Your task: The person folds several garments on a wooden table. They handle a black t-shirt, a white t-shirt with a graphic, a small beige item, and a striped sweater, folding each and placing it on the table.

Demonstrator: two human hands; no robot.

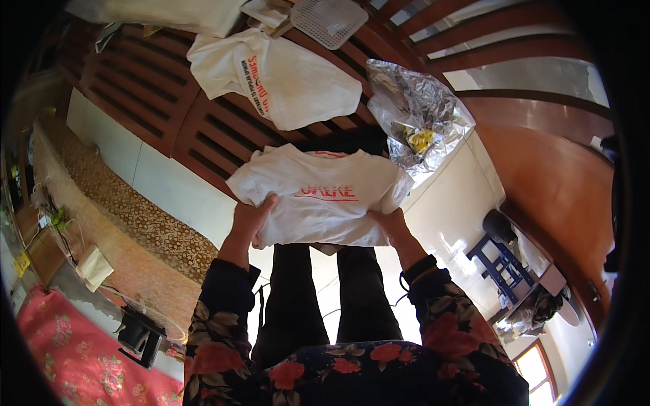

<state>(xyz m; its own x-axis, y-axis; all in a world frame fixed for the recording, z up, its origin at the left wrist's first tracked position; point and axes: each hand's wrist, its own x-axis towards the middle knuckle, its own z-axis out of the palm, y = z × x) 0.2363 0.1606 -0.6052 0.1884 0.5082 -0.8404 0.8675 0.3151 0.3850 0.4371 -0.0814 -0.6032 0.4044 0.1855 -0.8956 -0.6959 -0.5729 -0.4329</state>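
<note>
A white T-shirt with red print and a red underline across its chest is stretched between my two hands, its collar facing away from me. My left hand grips its left side below the sleeve, thumb on top. On the opposite side my right hand pinches the cloth under the other sleeve; its fingers are hidden behind the fabric. The shirt hangs in front of my legs at the edge of a slatted wooden bench. Beyond it, a second white T-shirt with red and black print lies on the slats.
A crumpled silvery plastic bag with a yellow patch rests at the bench's right end. Behind lie a pale perforated basket and a large white bundle. Dark cloth sits just past the held shirt. A blue plastic stool stands right.
</note>
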